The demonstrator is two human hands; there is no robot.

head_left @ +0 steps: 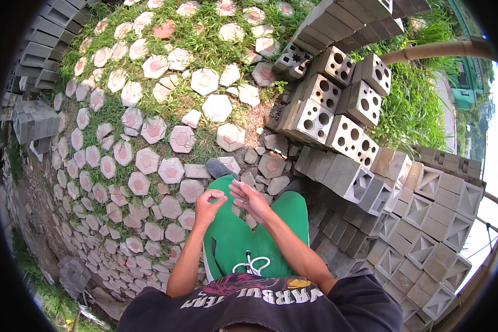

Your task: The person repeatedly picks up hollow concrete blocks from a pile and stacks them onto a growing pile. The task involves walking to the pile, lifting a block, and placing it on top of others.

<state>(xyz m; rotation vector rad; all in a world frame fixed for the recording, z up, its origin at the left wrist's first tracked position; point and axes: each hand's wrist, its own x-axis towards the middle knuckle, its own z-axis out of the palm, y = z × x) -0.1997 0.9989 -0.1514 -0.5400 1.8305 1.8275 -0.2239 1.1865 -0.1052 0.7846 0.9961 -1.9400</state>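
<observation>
Both of my hands are held close together over the green trousers. My left hand has its fingers curled in toward the thumb; whether anything small sits inside the curl cannot be made out. Just to its right, my right hand is open, its fingers stretched out and pointing toward the left one, with nothing in it. A small gap shows between the two hands. White drawstring cords hang at the waist of the trousers. Below my hands, a dark clog stands on the paving.
Hexagonal pavers with pinkish centres spread over the grass ahead and left. Hollow blocks with round holes are stacked at the right. Blocks with triangular recesses rise nearer. More grey blocks stand far left. A bamboo pole crosses the upper right.
</observation>
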